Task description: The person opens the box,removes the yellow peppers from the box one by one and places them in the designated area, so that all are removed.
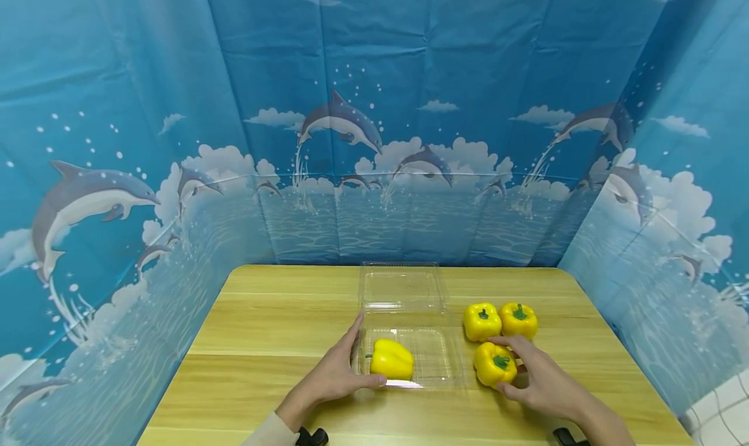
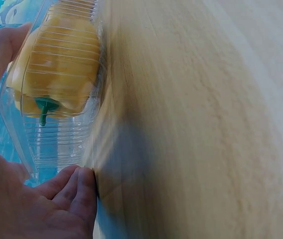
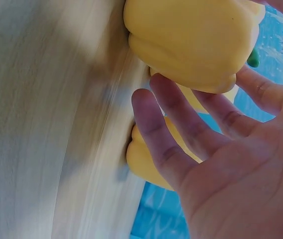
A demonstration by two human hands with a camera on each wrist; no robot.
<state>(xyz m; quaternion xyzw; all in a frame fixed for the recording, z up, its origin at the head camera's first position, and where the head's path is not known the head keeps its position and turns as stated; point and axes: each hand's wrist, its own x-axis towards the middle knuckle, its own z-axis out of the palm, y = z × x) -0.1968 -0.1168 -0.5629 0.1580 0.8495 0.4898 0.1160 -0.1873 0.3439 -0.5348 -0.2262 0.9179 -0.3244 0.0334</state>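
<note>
A clear plastic clamshell box [image 1: 435, 361] lies with its lid [image 1: 400, 287] folded back on the table. Inside its left part, a yellow bell pepper [image 1: 392, 360] rests on its side, green stem pointing left. My left hand [image 1: 335, 371] grips the box's left end, thumb along the front edge; the left wrist view has the ribbed wall [image 2: 56, 144] between thumb and fingers. To the right of the box, my right hand [image 1: 541, 378] holds another yellow bell pepper [image 1: 488, 365] between thumb and fingers, its stem facing up toward me. Some fingers [image 3: 156, 119] stay spread below that pepper.
Two more yellow bell peppers, a left one [image 1: 482, 322] and a right one [image 1: 519, 320], stand side by side just behind the held pepper. The wooden table [image 1: 269, 322] meets a blue dolphin-print curtain [image 1: 380, 225] at its back edge.
</note>
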